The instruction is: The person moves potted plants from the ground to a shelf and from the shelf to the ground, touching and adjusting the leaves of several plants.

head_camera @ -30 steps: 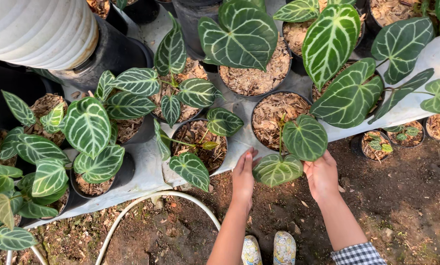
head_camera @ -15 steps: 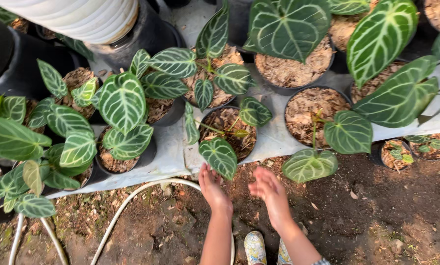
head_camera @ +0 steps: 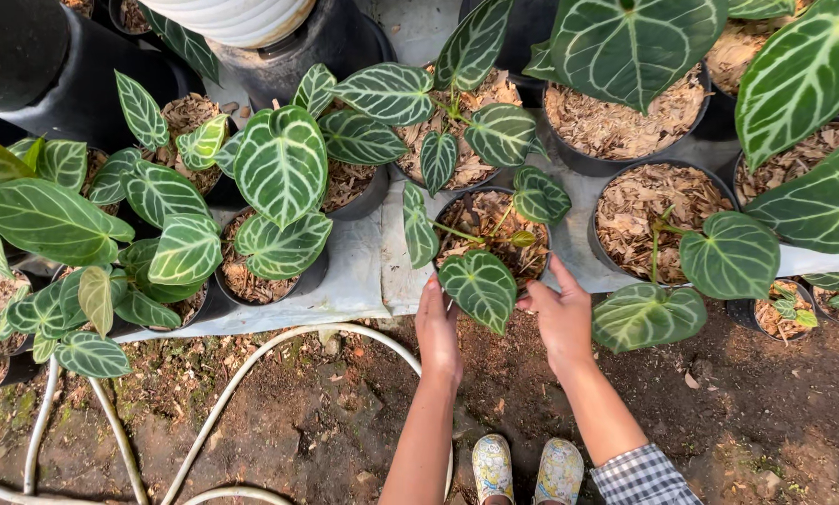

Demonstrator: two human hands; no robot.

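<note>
Shoes (head_camera: pixel 527 469): patterned pair on bare soil.
Left hand (head_camera: pixel 437 325): open, fingers on the pot's near rim.
Right hand (head_camera: pixel 560 313): open, against its right side.
Pot (head_camera: pixel 541 238): black, bark-filled, dark white-veined heart leaves, on grey sheet (head_camera: pixel 359 281).

The single head-worn camera is looking almost straight down from standing height, facing the row of potted plants (head_camera: pixel 494 224) along the top. It is sitting close enough that both forearms and the shoes (head_camera: pixel 527 468) are filling the lower edge.
</note>
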